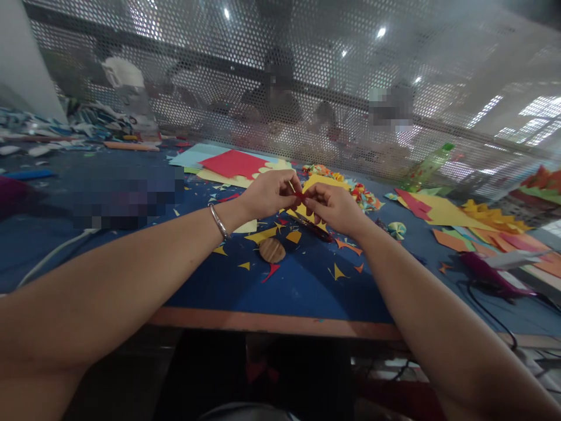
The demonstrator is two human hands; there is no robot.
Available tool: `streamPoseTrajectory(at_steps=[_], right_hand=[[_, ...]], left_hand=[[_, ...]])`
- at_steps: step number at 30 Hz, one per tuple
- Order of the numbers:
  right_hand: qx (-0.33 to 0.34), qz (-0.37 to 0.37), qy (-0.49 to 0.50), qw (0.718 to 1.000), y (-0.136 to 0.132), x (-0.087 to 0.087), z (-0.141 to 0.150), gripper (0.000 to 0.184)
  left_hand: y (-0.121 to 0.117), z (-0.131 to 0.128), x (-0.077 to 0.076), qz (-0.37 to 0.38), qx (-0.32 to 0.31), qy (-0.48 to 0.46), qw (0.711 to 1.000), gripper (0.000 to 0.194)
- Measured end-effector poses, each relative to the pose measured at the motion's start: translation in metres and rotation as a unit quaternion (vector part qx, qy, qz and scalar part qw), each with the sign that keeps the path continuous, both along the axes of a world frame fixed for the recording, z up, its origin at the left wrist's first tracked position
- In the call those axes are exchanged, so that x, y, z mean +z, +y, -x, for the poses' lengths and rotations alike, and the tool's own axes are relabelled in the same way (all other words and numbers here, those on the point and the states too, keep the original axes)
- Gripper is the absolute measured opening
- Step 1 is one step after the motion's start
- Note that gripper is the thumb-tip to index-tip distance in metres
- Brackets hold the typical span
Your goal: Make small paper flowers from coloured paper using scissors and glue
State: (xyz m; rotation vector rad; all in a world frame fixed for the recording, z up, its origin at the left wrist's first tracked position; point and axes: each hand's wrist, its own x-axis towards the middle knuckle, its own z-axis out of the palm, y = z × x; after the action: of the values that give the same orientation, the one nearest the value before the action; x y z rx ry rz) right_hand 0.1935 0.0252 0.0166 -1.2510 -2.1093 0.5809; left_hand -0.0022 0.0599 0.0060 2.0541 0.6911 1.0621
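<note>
Red paper piece: a small bit of red paper held between both hands above the table; fingertips cover most of it, so its shape cannot be told.
Left hand: the left hand pinches the piece's left side between thumb and fingers.
Right hand: the right hand pinches the right side; its lower fingers curl in, partly hidden.
Under the hands: a dark, narrow tool, perhaps scissors, partly covered by the right hand.
Yellow sheet: the yellow sheet lies behind the right hand, which hides part of it.
Wooden disc: the round wooden disc lies in plain view among yellow scraps.
Red sheet: the red sheet lies on other papers beyond the left hand.
Table's left: a pixelated patch masks something; a purple object is cut off by the picture's edge.
Right side: a purple device is too blurred to identify.
Behind: people show only dimly through the perforated screen.
</note>
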Motion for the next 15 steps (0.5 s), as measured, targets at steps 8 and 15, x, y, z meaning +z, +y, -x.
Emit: streamPoseTrajectory(at_steps=[8, 15], right_hand=[[-0.003, -0.010, -0.010, 1.000, -0.0008, 0.0019, -0.0009, 0.009], [-0.011, -0.003, -0.010, 1.000, 0.0002, 0.0010, -0.0011, 0.016]], left_hand=[[-0.0010, 0.0011, 0.0025, 0.058, -0.032, -0.016, 0.998, 0.012], [0.0039, 0.0057, 0.0036, 0.145, -0.059, -0.019, 0.987, 0.015]])
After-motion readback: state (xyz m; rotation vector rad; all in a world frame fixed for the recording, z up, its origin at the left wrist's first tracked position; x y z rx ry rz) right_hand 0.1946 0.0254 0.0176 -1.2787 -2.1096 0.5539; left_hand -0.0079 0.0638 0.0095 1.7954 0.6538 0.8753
